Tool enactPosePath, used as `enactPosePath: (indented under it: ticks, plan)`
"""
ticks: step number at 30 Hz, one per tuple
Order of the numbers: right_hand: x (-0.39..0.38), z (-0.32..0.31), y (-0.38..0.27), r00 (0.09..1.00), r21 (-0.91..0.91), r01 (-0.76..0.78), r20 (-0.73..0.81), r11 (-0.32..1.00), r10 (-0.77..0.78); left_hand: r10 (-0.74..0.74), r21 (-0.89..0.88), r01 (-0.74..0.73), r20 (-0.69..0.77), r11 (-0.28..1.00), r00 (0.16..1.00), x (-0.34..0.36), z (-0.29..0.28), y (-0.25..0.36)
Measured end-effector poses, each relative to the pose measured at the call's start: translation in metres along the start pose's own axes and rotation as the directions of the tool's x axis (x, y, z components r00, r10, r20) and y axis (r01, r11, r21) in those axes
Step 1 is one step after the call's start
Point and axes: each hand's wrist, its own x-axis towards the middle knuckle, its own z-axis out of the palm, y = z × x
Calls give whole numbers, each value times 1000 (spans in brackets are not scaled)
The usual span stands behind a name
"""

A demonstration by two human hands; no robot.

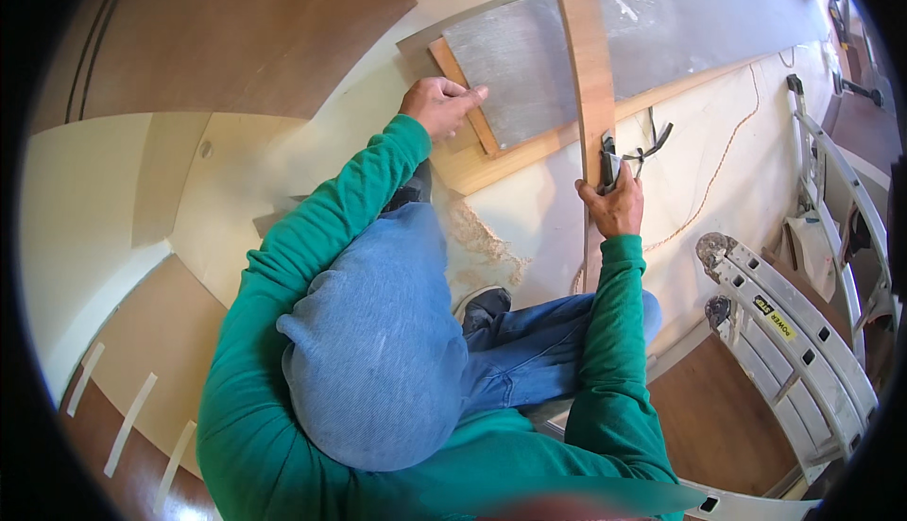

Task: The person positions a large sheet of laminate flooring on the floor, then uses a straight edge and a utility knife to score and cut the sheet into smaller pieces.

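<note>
A strip of pale floor (543, 200) runs between the bent, denim-clad legs (373, 351) and the near edge of a pale wooden board (543, 151), with sawdust (480, 233) scattered across it. A smooth grey panel (515, 63) lies on that board, a short orange-brown strip (484, 132) along its near-left end. The left hand (441, 107) is at this end, fingers drawn together; whether they pinch anything or touch the panel cannot be told. A long wooden strip (581, 49) crosses over the panel, its nearer part reaching past the board's edge into the right hand (616, 204), which grasps it, thumb at the left side, fingers by a black-and-grey tool (609, 160) against the wood; how firmly the tool itself is held is unclear. A twisted cord (726, 159) trails over the floor to the right, between that hand and a metal ladder (789, 332) standing well apart. A large brown sheet (246, 30) fills the upper left.
</note>
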Motion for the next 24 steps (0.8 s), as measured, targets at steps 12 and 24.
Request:
enactPosePath:
  ticks: [12, 24]
  plan:
    - [3, -9, 24, 997, 9, -20, -70, 1000, 21, 61, -203, -92, -154, 975, 986, 20, 26, -10]
    - [9, 2, 28, 982, 82, 160, -113, 984, -150, -60, -416, 14, -97, 909, 994, -33, -56, -96]
